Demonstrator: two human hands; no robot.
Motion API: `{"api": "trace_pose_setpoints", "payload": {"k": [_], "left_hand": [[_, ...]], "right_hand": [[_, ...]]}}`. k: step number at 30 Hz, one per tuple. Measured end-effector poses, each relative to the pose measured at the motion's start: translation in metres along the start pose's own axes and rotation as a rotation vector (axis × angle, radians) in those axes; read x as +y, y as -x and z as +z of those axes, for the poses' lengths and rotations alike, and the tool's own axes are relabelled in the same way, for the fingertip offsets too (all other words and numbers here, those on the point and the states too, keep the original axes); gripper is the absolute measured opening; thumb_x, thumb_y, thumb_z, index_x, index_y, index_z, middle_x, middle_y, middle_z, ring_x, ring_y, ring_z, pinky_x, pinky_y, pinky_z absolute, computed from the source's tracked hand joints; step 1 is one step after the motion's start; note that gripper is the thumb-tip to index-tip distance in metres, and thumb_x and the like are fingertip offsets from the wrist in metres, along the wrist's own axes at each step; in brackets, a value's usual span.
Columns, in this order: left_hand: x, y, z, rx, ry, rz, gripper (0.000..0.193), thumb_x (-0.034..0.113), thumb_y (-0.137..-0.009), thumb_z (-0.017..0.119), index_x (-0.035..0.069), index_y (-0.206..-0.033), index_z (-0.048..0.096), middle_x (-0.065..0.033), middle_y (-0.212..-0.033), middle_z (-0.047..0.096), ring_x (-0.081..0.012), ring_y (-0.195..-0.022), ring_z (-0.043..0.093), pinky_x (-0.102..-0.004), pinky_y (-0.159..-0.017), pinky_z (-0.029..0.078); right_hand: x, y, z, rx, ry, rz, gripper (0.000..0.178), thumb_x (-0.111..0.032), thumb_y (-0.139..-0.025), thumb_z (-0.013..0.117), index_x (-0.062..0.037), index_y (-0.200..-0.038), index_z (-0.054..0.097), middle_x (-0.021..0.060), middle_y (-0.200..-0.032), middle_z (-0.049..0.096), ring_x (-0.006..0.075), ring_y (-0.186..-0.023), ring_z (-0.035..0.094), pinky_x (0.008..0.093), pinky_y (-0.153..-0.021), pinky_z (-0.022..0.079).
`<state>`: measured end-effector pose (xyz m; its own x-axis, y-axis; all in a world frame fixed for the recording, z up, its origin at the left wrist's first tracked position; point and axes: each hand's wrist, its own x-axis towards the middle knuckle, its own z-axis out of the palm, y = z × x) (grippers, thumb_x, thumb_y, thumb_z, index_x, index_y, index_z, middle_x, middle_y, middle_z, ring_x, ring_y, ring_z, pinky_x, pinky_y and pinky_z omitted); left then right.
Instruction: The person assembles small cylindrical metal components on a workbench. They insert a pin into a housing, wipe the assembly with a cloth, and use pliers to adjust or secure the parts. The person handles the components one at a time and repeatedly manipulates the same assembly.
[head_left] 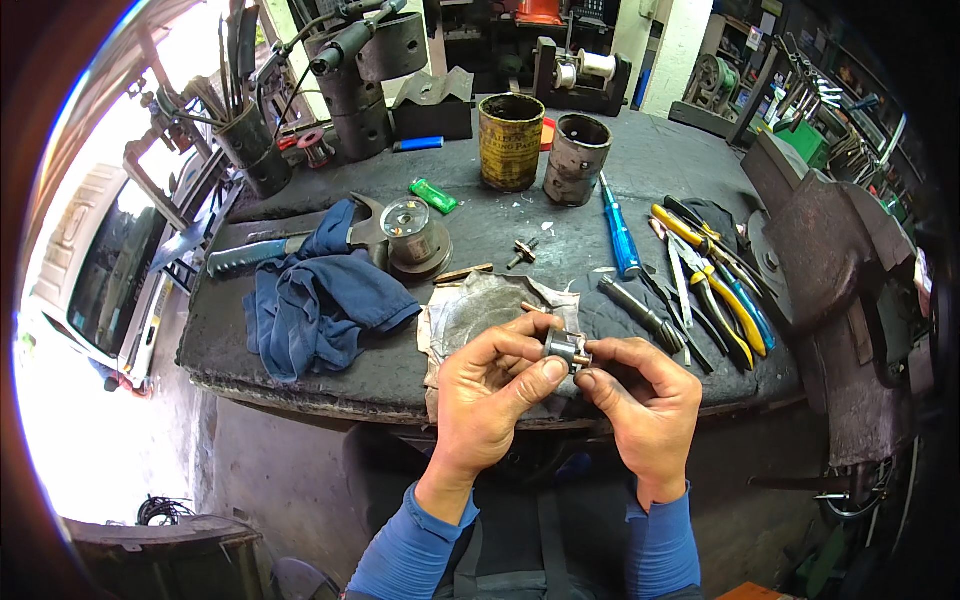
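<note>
Near the front edge of the bench, my left hand (pixel 502 380) pinches a small dark cylindrical metal part (pixel 563 347) with brass-coloured prongs. The fingertips of my right hand (pixel 645 405) are closed on the same part from the other side, at its prongs. Beneath and behind the hands lies a worn grey piece of cloth or leather (pixel 490 315). A small metal fitting with a stud (pixel 523 252) rests on the bench beyond it. What the fingertips cover on the part is hidden.
To the left are a blue cloth (pixel 325 305), a hammer (pixel 245 257) and a round metal piece (pixel 415 240). Two cans, one yellow (pixel 510 145) and one grey (pixel 577 165), stand behind. A blue screwdriver (pixel 622 240) and several pliers (pixel 727 310) lie right. A vise-like metal block (pixel 825 230) borders the bench.
</note>
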<state>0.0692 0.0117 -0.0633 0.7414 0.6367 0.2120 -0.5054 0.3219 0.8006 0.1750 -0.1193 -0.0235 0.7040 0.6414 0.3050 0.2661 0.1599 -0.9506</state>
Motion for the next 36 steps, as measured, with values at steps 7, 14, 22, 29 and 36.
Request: {"api": "trace_pose_setpoints", "payload": {"k": [7, 14, 22, 29, 36], "left_hand": [[0.001, 0.002, 0.002, 0.015, 0.000, 0.007, 0.016, -0.006, -0.092, 0.075, -0.001, -0.102, 0.064, -0.0254, -0.137, 0.063, -0.0224, -0.114, 0.069, -0.0364, -0.102, 0.055], [0.002, 0.002, 0.001, -0.005, 0.003, -0.007, 0.017, -0.006, -0.090, 0.078, -0.004, -0.103, 0.067, -0.0214, -0.140, 0.061, -0.0162, -0.110, 0.068, -0.0293, -0.096, 0.057], [0.004, 0.002, 0.003, 0.002, -0.007, -0.014, 0.017, -0.006, -0.089, 0.079, -0.004, -0.101, 0.067, -0.0224, -0.140, 0.061, -0.0153, -0.107, 0.069, -0.0279, -0.091, 0.057], [0.005, 0.002, 0.005, 0.027, -0.054, -0.004, 0.018, -0.004, -0.088, 0.080, -0.003, -0.100, 0.067, -0.0244, -0.139, 0.063, -0.0146, -0.101, 0.071, -0.0266, -0.087, 0.057], [0.003, 0.002, 0.007, 0.030, -0.056, 0.012, 0.017, -0.005, -0.089, 0.079, -0.004, -0.100, 0.066, -0.0251, -0.139, 0.063, -0.0152, -0.102, 0.071, -0.0270, -0.088, 0.058]], "right_hand": [[0.003, 0.004, 0.001, 0.003, -0.113, 0.043, 0.030, 0.010, -0.086, 0.080, 0.0056, -0.115, 0.073, 0.0097, -0.109, 0.073, 0.0148, -0.100, 0.071, 0.0274, -0.088, 0.057], [0.011, 0.003, -0.006, -0.019, -0.133, 0.036, 0.032, 0.010, -0.085, 0.081, 0.0052, -0.116, 0.074, 0.0100, -0.111, 0.073, 0.0155, -0.101, 0.071, 0.0276, -0.089, 0.057], [0.016, 0.004, -0.006, -0.014, -0.193, 0.061, 0.032, 0.009, -0.085, 0.082, 0.0062, -0.116, 0.074, 0.0105, -0.111, 0.073, 0.0154, -0.101, 0.071, 0.0273, -0.089, 0.056], [0.019, 0.004, -0.006, -0.007, -0.187, 0.073, 0.033, 0.006, -0.085, 0.083, 0.0066, -0.116, 0.074, 0.0111, -0.110, 0.073, 0.0160, -0.100, 0.071, 0.0273, -0.089, 0.057], [0.021, 0.003, -0.008, -0.008, -0.197, 0.093, 0.031, 0.004, -0.085, 0.083, 0.0077, -0.115, 0.074, 0.0116, -0.109, 0.073, 0.0159, -0.097, 0.072, 0.0266, -0.085, 0.059]]}}
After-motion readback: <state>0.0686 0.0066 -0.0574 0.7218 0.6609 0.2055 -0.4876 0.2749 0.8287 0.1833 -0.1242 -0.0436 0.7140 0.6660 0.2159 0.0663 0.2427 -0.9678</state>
